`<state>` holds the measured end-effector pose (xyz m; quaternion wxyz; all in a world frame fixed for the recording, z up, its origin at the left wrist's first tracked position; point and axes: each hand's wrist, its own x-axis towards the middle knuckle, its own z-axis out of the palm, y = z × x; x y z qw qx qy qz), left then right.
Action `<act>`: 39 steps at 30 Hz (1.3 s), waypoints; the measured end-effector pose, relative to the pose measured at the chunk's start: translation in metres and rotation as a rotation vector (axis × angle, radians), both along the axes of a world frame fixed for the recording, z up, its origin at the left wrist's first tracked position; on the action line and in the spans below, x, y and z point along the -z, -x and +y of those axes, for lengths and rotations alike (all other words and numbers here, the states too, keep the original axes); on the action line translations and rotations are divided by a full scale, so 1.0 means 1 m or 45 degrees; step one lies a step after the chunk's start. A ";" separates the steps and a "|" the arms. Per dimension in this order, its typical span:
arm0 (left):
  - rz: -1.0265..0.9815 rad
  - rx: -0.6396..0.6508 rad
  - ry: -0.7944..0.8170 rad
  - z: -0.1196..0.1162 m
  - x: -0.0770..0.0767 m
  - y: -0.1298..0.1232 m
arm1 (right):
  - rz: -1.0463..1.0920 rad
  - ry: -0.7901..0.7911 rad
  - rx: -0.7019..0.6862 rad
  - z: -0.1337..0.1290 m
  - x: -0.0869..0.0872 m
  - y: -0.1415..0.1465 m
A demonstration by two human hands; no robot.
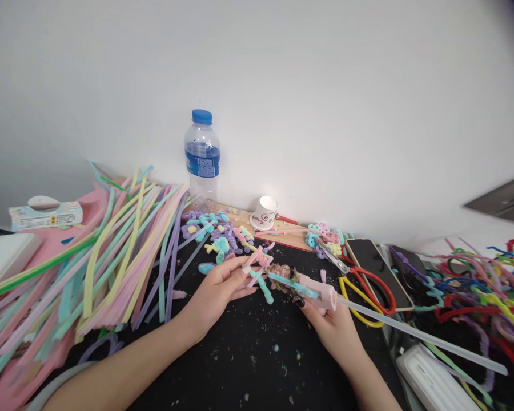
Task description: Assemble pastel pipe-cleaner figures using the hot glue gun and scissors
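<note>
My left hand pinches a small twisted pipe-cleaner shape in pink, turquoise and lilac at the middle of the black table. Close to its right side, my right hand is wrapped round a pink hot glue gun. The gun's grimy front end points left at the pipe-cleaner shape; I cannot tell whether they touch. A long translucent glue stick sticks out of its back toward the lower right. Behind my left hand lie several finished pipe-cleaner flowers, purple, turquoise and yellow.
Scissors with red and yellow handles lie by a phone. A paper cup and a water bottle stand at the wall. Loose pipe cleaners heap at left, others at right, near a white power strip.
</note>
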<state>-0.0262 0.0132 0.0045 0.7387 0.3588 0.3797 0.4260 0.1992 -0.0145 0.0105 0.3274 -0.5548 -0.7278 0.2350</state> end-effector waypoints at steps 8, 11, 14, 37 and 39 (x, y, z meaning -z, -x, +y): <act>0.005 0.004 0.000 0.000 -0.002 0.001 | -0.024 0.064 0.046 0.000 0.000 -0.001; -0.014 -0.006 0.000 0.001 0.000 0.000 | -0.018 0.056 0.048 0.000 -0.001 0.000; -0.020 -0.010 -0.002 0.001 0.003 0.000 | -0.029 0.022 0.044 0.001 -0.001 0.000; 0.003 -0.010 0.003 0.001 0.008 0.001 | -0.064 0.052 0.130 0.003 0.006 -0.009; -0.001 -0.021 0.013 0.001 0.008 0.000 | -0.067 0.047 0.137 0.004 0.007 -0.009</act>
